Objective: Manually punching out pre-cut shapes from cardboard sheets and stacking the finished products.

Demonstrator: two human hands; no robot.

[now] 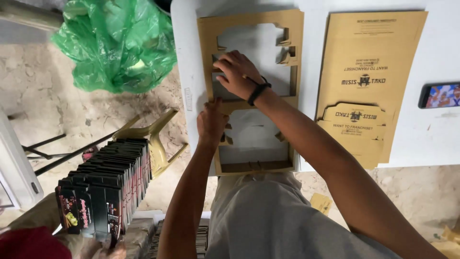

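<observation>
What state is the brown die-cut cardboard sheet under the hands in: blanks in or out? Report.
Out: the brown die-cut cardboard sheet is a bare frame; white table shows through its openings.

The white table (191, 57) is crowded: the cut-out frame (251, 21) fills its left, flat cardboard sheets (371, 57) lie at three o'clock, a phone (440, 95) beyond. Bare strips run between frame and sheets, and at nine o'clock along the edge.

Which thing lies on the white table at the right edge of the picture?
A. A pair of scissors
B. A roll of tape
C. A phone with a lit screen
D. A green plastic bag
C: a phone with a lit, colourful screen lies on the white table at the right edge, beside the printed cardboard sheets; the green plastic bag is on the floor.
</observation>
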